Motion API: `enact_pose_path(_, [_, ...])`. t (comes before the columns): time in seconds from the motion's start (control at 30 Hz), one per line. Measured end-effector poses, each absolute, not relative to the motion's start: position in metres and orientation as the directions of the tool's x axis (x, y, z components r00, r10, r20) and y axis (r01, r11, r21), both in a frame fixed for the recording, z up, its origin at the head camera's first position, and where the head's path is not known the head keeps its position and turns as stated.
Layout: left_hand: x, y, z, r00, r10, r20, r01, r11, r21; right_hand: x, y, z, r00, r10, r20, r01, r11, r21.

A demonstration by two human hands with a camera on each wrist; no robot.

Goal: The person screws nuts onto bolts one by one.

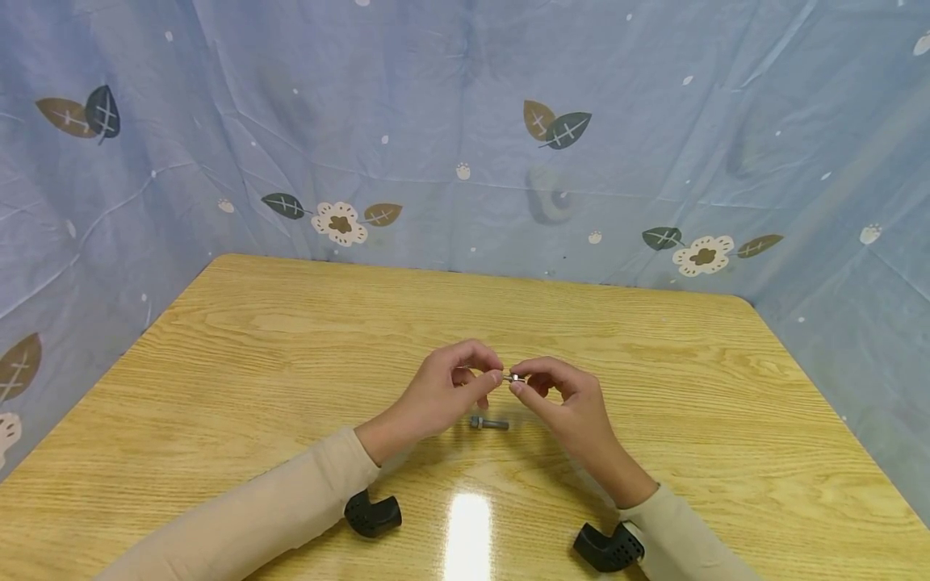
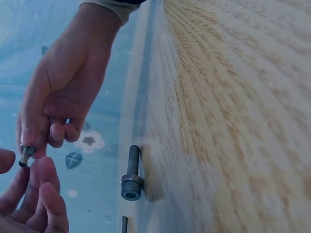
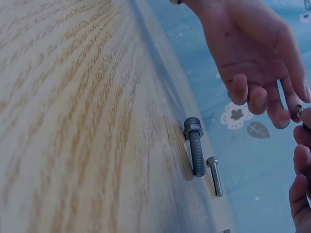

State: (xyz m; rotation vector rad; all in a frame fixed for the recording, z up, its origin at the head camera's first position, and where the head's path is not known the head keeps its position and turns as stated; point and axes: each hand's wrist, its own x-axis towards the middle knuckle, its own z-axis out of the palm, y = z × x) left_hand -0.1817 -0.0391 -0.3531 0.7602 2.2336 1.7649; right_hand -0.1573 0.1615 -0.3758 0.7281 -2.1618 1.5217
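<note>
Between both hands is a small metal bolt with a nut (image 1: pixel 515 378), held above the table. My left hand (image 1: pixel 441 389) pinches one end of it between thumb and index finger. From the other side my right hand (image 1: pixel 574 403) pinches it at the nut, thumb and index fingertip close together. Fingertips hide much of the small bolt in both wrist views. Below the hands a larger dark socket-head bolt (image 1: pixel 496 424) lies on the table, a hex nut (image 3: pixel 193 130) up near its head. Beside it lies a thinner bolt (image 3: pixel 215 177), which I cannot make out in the head view.
The wood-grain table (image 1: pixel 327 323) stretches out around the hands. Behind it and at its sides hangs a blue curtain (image 1: pixel 436 105) with leaves and flowers. Black wrist devices (image 1: pixel 373 514) sit under both sleeves. A bright reflection shows near the front.
</note>
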Motion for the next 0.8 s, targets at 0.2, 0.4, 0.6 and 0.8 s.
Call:
enact_pose_path(0.2, [-0.1819, -0.0389, -0.3532, -0.858, 0.49, 0.155, 0.26, 0.153, 0.953, -0.1577, 0.1617, -0.3761, -0.796, -0.199, 0.572, -0.606, 0.26, -0.752])
enact_pose_path(0.4, [-0.1809, -0.0398, -0.3522, -0.847, 0.492, 0.203, 0.307, 0.139, 0.942, -0.1573, 0.1627, -0.3756, -0.827, -0.198, 0.526, -0.562, 0.281, -0.778])
enact_pose_path(0.6, [-0.1794, -0.0408, -0.3511, -0.85, 0.487, 0.201, 0.318, 0.169, 0.933, -0.1573, 0.1635, -0.3772, -0.826, -0.201, 0.527, -0.564, 0.278, -0.778])
enact_pose_path(0.8, [-0.1797, -0.0394, -0.3509, -0.849, 0.502, 0.164, 0.277, 0.16, 0.948, -0.1578, 0.1635, -0.3766, -0.825, -0.204, 0.527, -0.565, 0.281, -0.776])
